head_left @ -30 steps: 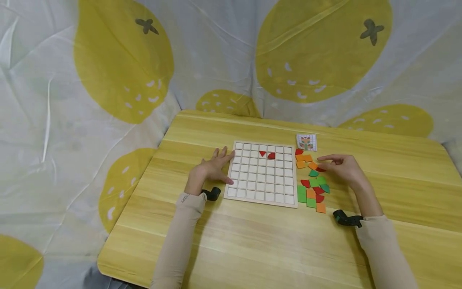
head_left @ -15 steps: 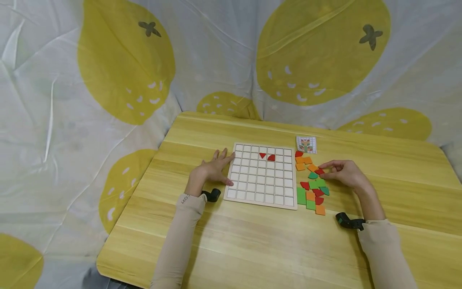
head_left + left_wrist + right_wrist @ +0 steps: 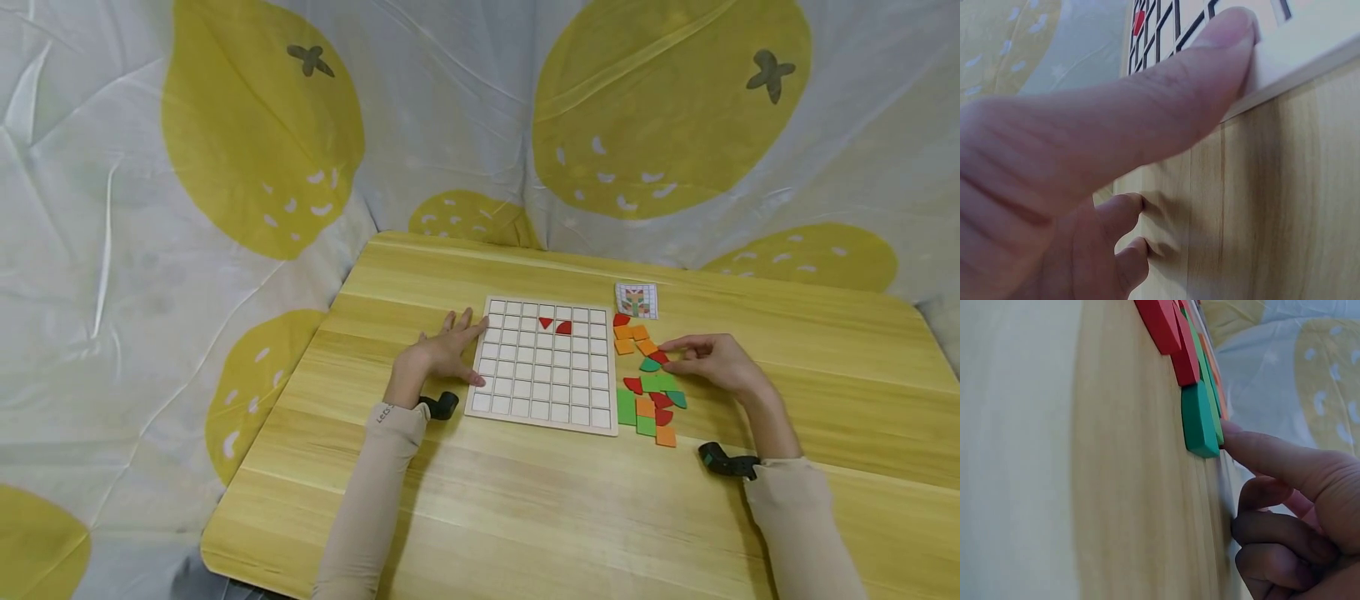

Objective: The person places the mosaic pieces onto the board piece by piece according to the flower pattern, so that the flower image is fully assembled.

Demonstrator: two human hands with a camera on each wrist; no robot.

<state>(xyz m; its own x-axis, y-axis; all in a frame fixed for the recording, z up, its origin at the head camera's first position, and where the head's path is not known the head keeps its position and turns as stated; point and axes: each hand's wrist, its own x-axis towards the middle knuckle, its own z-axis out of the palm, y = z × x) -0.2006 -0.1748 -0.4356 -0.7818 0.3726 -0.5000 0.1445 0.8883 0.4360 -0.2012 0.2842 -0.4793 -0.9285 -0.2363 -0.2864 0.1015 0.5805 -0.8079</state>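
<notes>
A square wooden board (image 3: 542, 367) with a grid of white cells lies mid-table. My left hand (image 3: 442, 350) spreads over its left edge, with the thumb (image 3: 1210, 69) pressing on the rim in the left wrist view. A red triangle (image 3: 545, 322) and a red quarter-circle (image 3: 564, 327) sit in cells near the top. Right of the board, my right hand (image 3: 716, 362) pinches another red quarter-circle piece (image 3: 658, 357) between thumb and index finger, flat among the loose pieces. Its other fingers curl under, as the right wrist view shows; there the pinched piece is hidden.
Loose orange squares (image 3: 666, 436), green squares (image 3: 626, 407), red and teal (image 3: 677, 399) quarter-circles cluster along the board's right side. A small printed pattern card (image 3: 637, 301) lies behind them. A lemon-patterned cloth (image 3: 450, 108) hangs at the table's far edge.
My right thumb and index have closed in on the red quarter-circle, which has shifted slightly left toward the orange and teal pieces. My left hand has stayed put on the board.
</notes>
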